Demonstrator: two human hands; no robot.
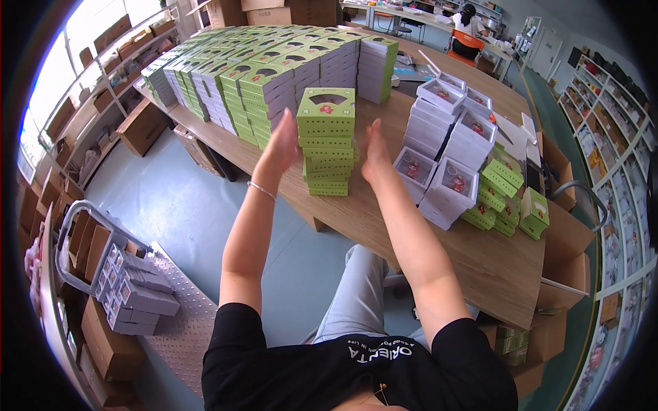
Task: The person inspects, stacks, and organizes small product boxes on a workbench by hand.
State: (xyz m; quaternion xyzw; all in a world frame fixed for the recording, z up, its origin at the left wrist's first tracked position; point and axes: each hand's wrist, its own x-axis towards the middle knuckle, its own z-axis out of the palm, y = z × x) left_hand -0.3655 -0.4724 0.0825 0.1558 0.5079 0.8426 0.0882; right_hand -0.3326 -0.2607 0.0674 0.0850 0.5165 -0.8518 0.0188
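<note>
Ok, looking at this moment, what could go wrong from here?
1. The stack of green boxes is uneven, its layers offset, so a push from the left hand or right hand beside it might topple it.
2. It stands near the edge of the wooden table, so boxes could fall to the floor.
3. The right forearm is close to the windowed white boxes and may knock them.

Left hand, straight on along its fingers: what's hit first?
Likely the big block of stacked green-and-white boxes beyond the left hand. The fingertips may be angled upward, so depth and clearance over the block are hard to judge from this one view.
</note>
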